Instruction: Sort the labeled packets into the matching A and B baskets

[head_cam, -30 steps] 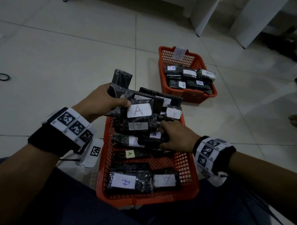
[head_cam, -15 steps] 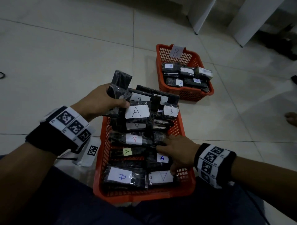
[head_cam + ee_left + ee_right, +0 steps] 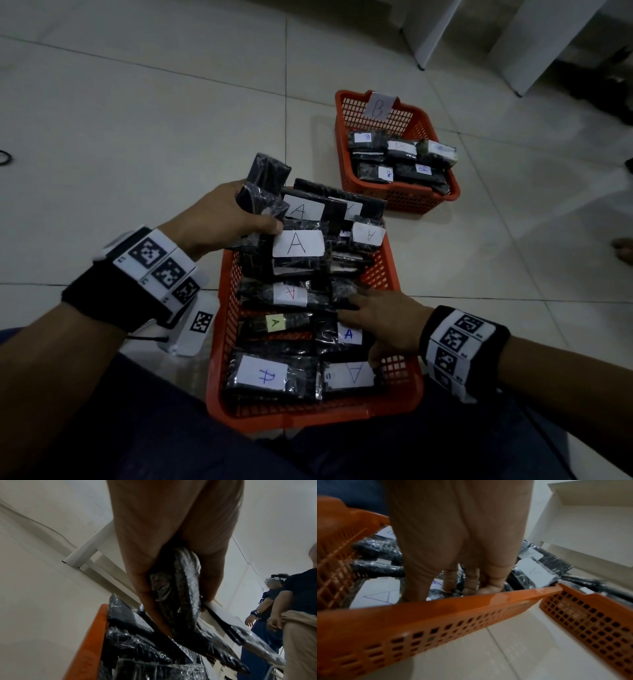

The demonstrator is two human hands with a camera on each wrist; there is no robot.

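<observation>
The near orange basket (image 3: 308,416) is full of black wrapped packets labelled A. My left hand (image 3: 239,219) grips a bundle of black packets (image 3: 265,178) standing up at the basket's far left end; in the left wrist view my fingers and thumb clamp those packets (image 3: 178,588). My right hand (image 3: 370,325) lies on the packets at the basket's right side, fingers spread, touching the packet with a blue A label (image 3: 347,334). Its fingers (image 3: 450,580) press down just inside the basket rim (image 3: 436,615). The B basket (image 3: 404,205), tagged B (image 3: 378,108), holds several packets.
Both baskets sit on a pale tiled floor, the B basket up and to the right. A white marker tag (image 3: 200,323) lies left of the near basket. White furniture legs (image 3: 435,31) stand behind. Other people (image 3: 267,601) stand nearby, and a foot (image 3: 623,250) shows at the right edge.
My right hand has slid from the middle of the basket toward its near right side, bringing the blue A packet with it. My left hand keeps its grip on the bundle.
</observation>
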